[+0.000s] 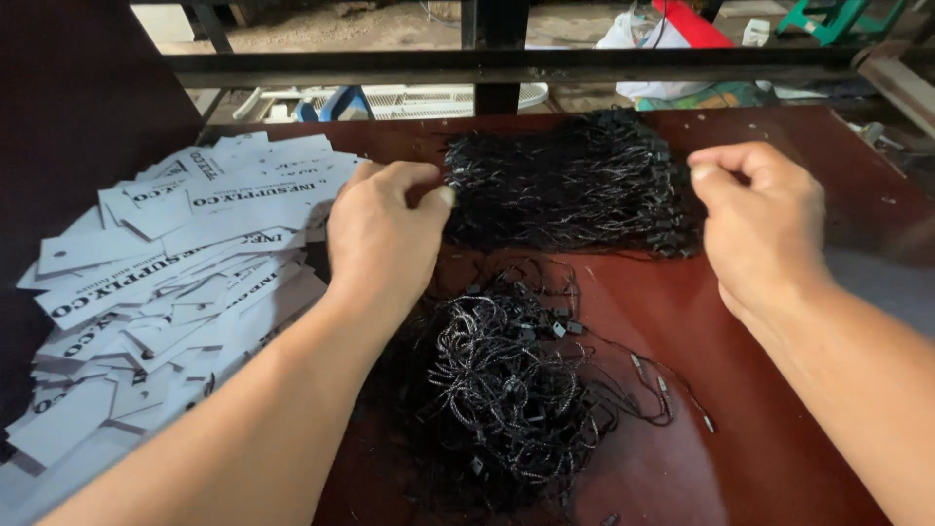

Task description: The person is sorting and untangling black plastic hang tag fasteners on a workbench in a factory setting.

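- left hand point(385, 234): fingers curled in, thumb tip pinched at the left edge of the far bundle of black cords point(570, 185); can't tell if it grips a cord
- right hand point(760, 214): loose fist, thumb against forefinger, at the bundle's right edge; nothing visibly held
- loose tangle of black cords point(502, 380): just nearer the camera than the bundle, between the forearms
- white printed tags point(166, 282): heaped left of the bundle, beside left hand
- dark red table point(779, 438): under everything
- black metal rail point(506, 66): beyond the bundle
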